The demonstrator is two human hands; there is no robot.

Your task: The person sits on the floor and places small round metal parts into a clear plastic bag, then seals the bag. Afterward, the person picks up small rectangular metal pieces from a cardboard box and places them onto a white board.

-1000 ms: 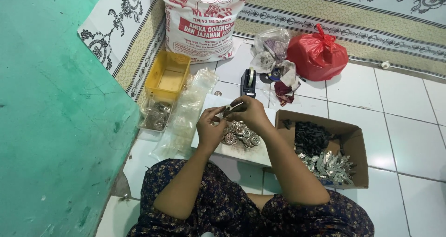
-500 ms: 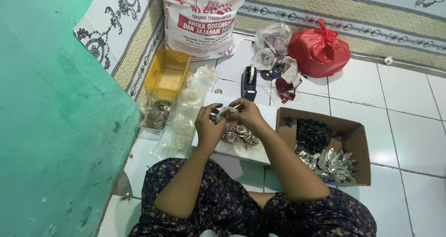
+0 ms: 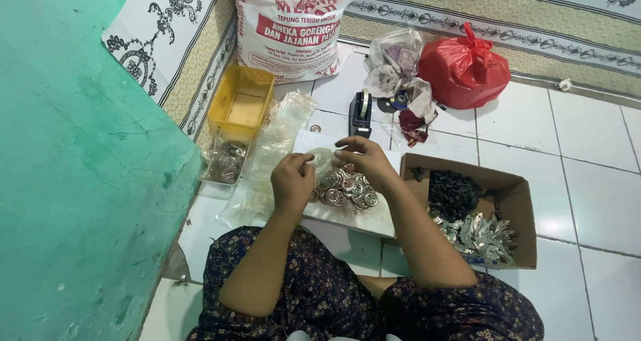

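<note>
Head view looks straight down on a person seated on a white tiled floor (image 3: 587,154), and both hands are up over a white board (image 3: 374,222) laid across the lap area. Left hand (image 3: 292,181) and right hand (image 3: 364,160) sit close together, fingers pinched on a small clear plastic bag (image 3: 322,159) held between them, just above centre frame. Directly below that bag, touching the board, lies the heap of round silver metal discs (image 3: 344,189); the right hand is the nearer one, its fingertips hanging just over the pile. The bag's mouth cannot be made out.

Right of centre, an open cardboard box (image 3: 517,201) holds black bits and shiny flat metal pieces. Further up: a black tape dispenser (image 3: 360,112), a red plastic bag (image 3: 464,70), a big printed flour sack (image 3: 294,27), a yellow tub (image 3: 242,104) on the left.

Against half a second ago, the hands have drawn a touch apart, and the bag now shows stretched between them rather than bunched at the fingertips.
</note>
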